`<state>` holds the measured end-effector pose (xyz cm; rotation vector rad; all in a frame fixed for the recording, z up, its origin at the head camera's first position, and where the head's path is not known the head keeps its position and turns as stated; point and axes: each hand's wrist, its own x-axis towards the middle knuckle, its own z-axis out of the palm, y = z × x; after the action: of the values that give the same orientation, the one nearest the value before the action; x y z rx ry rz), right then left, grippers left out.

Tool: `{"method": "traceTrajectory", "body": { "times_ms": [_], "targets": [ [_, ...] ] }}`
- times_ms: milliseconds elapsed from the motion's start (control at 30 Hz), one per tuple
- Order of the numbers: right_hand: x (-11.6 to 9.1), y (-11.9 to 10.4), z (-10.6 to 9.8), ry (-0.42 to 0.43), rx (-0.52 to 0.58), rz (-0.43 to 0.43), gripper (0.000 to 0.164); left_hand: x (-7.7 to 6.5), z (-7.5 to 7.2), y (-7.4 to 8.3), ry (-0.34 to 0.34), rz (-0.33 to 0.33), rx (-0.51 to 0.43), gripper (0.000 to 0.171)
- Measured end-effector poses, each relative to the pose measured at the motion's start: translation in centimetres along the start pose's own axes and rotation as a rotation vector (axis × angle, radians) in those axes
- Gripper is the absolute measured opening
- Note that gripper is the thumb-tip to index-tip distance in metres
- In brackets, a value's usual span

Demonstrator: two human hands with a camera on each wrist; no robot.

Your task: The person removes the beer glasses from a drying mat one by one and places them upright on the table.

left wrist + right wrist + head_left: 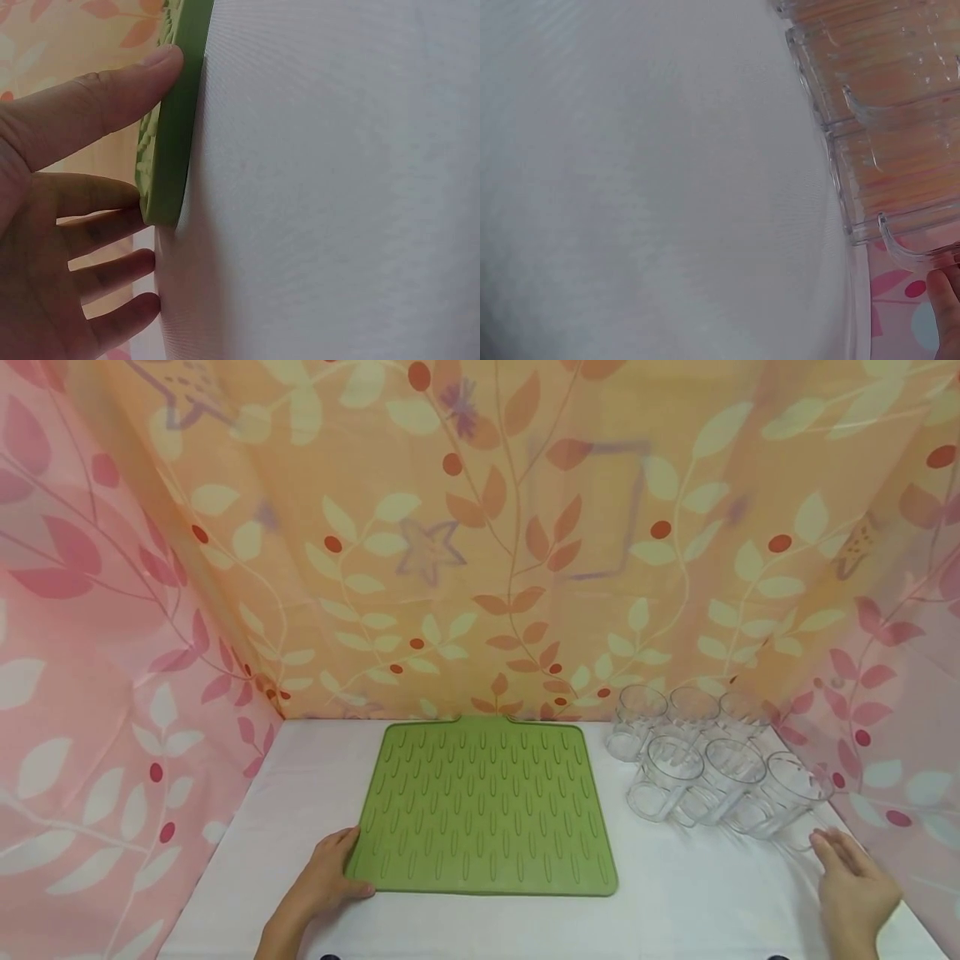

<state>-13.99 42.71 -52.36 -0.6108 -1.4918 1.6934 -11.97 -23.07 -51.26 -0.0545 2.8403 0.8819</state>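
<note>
A flat green mat [483, 810] with raised oblong ridges lies on the white table. My left hand [326, 872] rests at its front left corner, thumb along the front edge and fingers by the left side; in the left wrist view the thumb touches the thick mat edge [180, 142]. Clear glass mugs stand upright on the right in two rows. Beside the handle of the front right mug [795, 785] is my right hand [858, 885], fingertips right at the handle. The right wrist view shows only a finger [945, 315] at that handle [907, 255].
Three more mugs [693, 706] form the back row, close to the cloth wall. Next to the front right mug stand two others [675, 760], nearly touching. Leaf-patterned cloth [517, 527] encloses the white tabletop [300, 777] at the back and both sides.
</note>
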Motion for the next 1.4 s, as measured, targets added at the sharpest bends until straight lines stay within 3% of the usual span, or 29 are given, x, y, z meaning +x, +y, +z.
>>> {"method": "traceTrajectory", "body": {
  "times_ms": [333,533,767,900,1000,1167,1400],
  "targets": [
    [0.2,-1.0,-0.2,-0.027,-0.119,0.112,0.038,0.0,-0.1,0.1,-0.003,-0.006,-0.004,0.102],
    [0.1,-2.1,-0.6,-0.068,-0.377,-0.01,0.038,0.0,-0.1,0.2,0.002,0.0,-0.003,0.101],
    [-0.2,-3.7,-0.8,-0.148,-0.582,-0.058,0.049,0.1,-0.1,0.1,0.0,-0.004,0.002,0.101],
    [-0.4,-4.5,-0.8,-0.255,-0.768,-0.169,0.058,0.1,-0.1,0.0,-0.002,-0.008,0.004,0.101],
    [-0.6,-5.0,-0.8,-0.35,-0.833,-0.259,0.067,0.2,0.0,-0.1,-0.004,-0.01,0.003,0.102],
    [-0.8,-5.6,-0.5,-0.423,-0.864,-0.383,0.076,0.1,0.1,-0.2,-0.007,-0.013,-0.008,0.103],
    [-1.0,-6.6,1.2,-0.433,-0.79,-0.73,0.074,0.1,0.0,-0.1,0.0,-0.001,-0.014,0.103]
  ]
}}
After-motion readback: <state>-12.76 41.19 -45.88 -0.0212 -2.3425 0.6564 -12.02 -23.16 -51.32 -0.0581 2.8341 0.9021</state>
